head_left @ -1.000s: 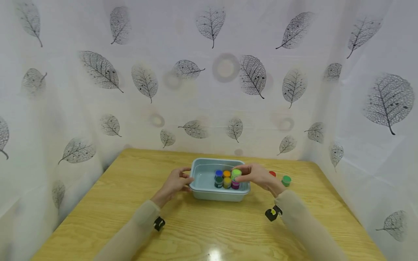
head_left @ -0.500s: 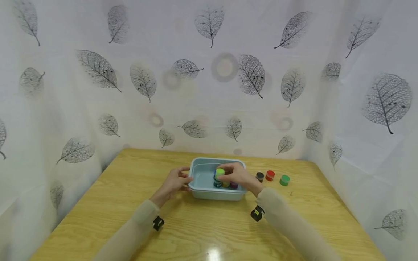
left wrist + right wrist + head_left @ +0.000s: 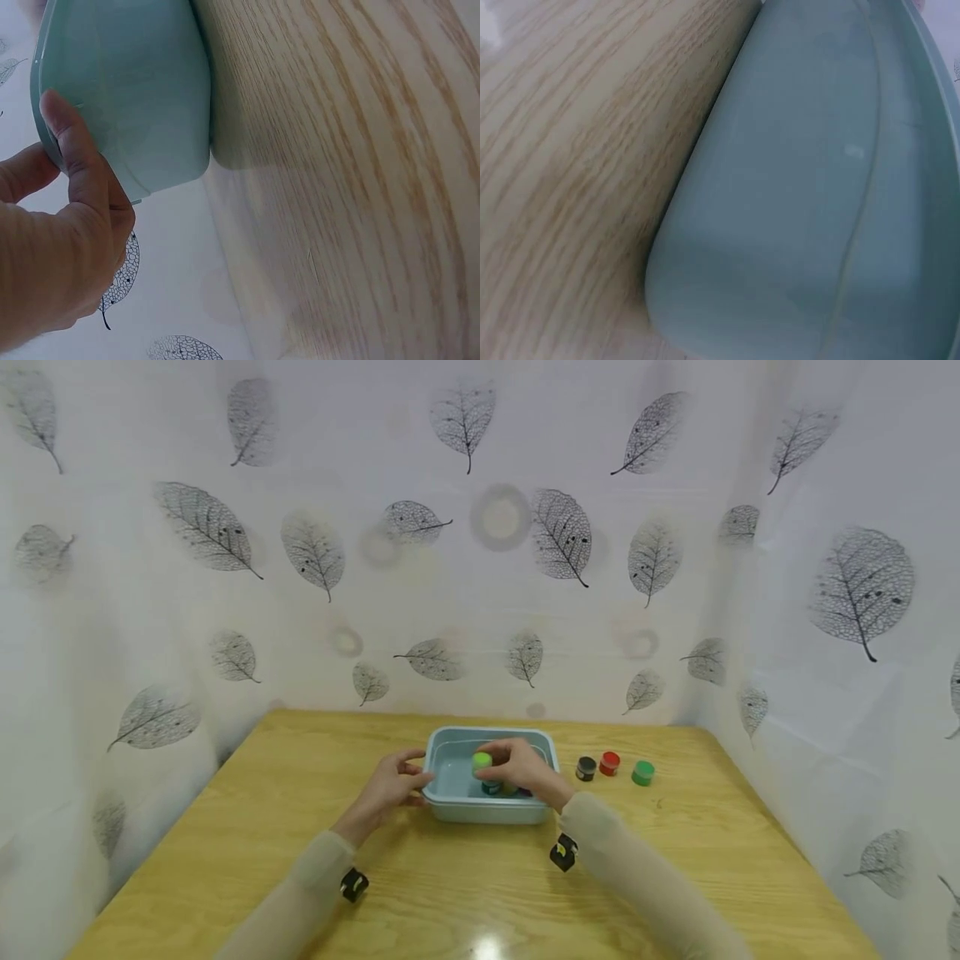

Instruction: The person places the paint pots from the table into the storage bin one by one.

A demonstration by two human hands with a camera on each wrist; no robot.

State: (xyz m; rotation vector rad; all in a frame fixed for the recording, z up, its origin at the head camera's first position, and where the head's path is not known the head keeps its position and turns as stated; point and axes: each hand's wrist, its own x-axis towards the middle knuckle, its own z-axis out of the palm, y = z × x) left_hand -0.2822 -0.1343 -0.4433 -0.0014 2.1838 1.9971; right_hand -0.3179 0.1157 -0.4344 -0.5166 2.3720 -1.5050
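A light blue plastic tub [image 3: 487, 812] stands on the wooden table. My left hand [image 3: 388, 789] grips its left rim; in the left wrist view the thumb and fingers pinch the edge of the tub [image 3: 135, 82]. Over the inside of the tub, my right hand [image 3: 522, 768] holds a small paint jar with a yellow-green lid [image 3: 482, 761] between thumb and fingers. Below it a dark green jar [image 3: 491, 787] shows, and part of a yellow jar [image 3: 509, 789]. The right hand hides the other jars behind it. Only the outer wall of the tub [image 3: 780, 187] fills the right wrist view.
To the right of the tub, a black jar [image 3: 586, 768], a red jar [image 3: 610, 764] and a green-lidded jar [image 3: 642, 773] stand on the table [image 3: 450, 885]. A white curtain with leaf prints [image 3: 480, 585] hangs around the back and sides.
My right hand has carried the yellow-green-lidded jar leftward across the tub, from above the purple jar to beside the dark green one. The left hand keeps its grip on the rim.
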